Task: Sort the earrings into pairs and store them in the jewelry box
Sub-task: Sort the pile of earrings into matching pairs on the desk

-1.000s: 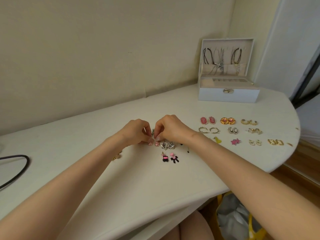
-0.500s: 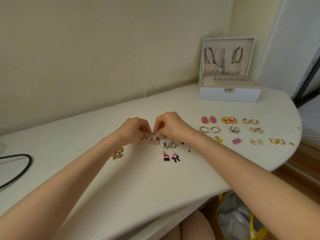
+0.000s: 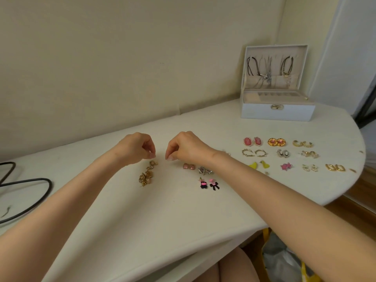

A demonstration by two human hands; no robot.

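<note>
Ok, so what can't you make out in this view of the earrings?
Head view only:
- left hand and right hand: fingers curled; whether they hold anything is too small to tell.
- gold cluster: tangled, earring count unclear.
- jewelry box: front wall and low angle hide the tray compartments.
- silver earrings: partly covered by the right forearm.
- black cable: cut off by the left edge.

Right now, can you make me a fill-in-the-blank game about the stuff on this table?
The jewelry box has its lid ____. The star earring is coloured ____. The black cable lies on the person's ____ side.
Missing words: open, pink, left.
</note>
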